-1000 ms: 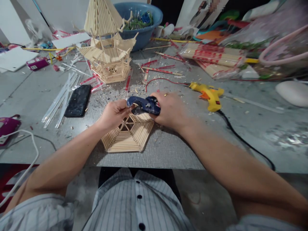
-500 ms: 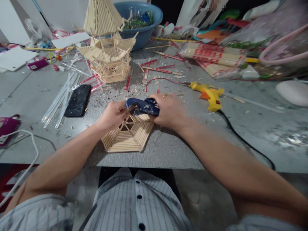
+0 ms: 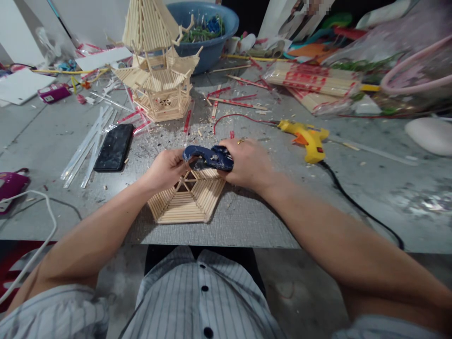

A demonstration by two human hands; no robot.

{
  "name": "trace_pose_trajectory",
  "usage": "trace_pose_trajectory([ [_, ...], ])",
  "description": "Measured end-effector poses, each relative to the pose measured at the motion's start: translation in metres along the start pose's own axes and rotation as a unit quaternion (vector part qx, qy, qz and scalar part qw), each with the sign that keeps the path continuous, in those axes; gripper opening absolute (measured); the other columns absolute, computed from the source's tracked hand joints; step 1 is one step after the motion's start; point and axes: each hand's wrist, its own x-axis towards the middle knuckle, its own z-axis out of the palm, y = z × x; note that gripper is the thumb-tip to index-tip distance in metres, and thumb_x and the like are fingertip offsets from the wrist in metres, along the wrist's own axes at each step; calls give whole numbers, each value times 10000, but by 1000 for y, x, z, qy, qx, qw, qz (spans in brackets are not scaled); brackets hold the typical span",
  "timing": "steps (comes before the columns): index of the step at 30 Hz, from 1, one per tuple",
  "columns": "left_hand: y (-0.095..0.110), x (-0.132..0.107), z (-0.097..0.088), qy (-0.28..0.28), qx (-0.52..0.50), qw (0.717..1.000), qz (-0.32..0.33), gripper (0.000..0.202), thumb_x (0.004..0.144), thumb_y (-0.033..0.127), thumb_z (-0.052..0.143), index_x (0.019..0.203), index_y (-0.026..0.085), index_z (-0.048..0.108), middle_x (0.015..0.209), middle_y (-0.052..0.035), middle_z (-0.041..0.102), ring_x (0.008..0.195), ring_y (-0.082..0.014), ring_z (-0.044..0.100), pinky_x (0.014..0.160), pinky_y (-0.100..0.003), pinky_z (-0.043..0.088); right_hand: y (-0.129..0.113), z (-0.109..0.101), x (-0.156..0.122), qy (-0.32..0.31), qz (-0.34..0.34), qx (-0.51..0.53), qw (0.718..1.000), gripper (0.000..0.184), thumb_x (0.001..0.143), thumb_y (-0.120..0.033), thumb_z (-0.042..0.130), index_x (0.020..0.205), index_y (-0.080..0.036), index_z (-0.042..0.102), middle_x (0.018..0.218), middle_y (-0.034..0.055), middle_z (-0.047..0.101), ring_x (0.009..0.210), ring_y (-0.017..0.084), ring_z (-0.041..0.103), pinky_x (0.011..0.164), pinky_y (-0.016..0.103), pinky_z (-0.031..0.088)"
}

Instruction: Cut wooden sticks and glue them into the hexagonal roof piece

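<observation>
A flat hexagonal piece of glued wooden sticks (image 3: 186, 197) lies on the grey table near its front edge. My right hand (image 3: 247, 162) is wrapped round a dark blue cutting tool (image 3: 208, 157) held just above the piece's far edge. My left hand (image 3: 166, 168) is pinched at the tool's tip, on something I cannot make out, and rests against the hexagon's far left corner. A ring shows on my right hand.
A tall stick pagoda model (image 3: 157, 61) stands behind. A black phone (image 3: 115, 147) and clear glue sticks (image 3: 88, 143) lie left. A yellow glue gun (image 3: 306, 138) with a black cord lies right. A blue basin (image 3: 208, 28), packs of sticks (image 3: 314, 82) and clutter fill the back.
The blue tool and both hands have shifted slightly left and away along the hexagon's far edge. Nothing else has moved.
</observation>
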Motion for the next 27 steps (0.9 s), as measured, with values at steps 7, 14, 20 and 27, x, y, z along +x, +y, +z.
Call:
trace_pose_trajectory([
  [7,-4,0,0,-8,1,1000,9,346,845,419,520,611,166,500,547,41,483,553,-75,454,543,-192,391,0,0,-1,2,1,4,1000,419,711,-298,547,1096,-141,596,980,151,688,840,291,618,787,393,400],
  [14,-4,0,0,-5,-8,1000,10,329,843,407,534,627,159,527,555,41,492,546,-74,456,551,-199,401,0,0,-1,-1,5,-3,1000,449,709,-318,551,1107,-118,599,948,157,685,843,292,618,780,386,398],
  [20,-5,0,0,-12,-20,1000,8,313,845,390,536,632,160,526,541,52,478,525,-66,444,547,-199,402,1,0,-1,1,0,-2,1000,443,716,-325,551,1108,-124,599,945,152,687,841,286,618,781,390,402],
  [27,-6,0,-1,-14,-3,1000,20,259,832,327,520,628,167,507,551,45,486,555,-74,468,557,-193,404,1,1,-2,-12,10,-10,1000,396,713,-320,546,1060,-139,606,950,135,695,789,270,619,723,368,404],
])
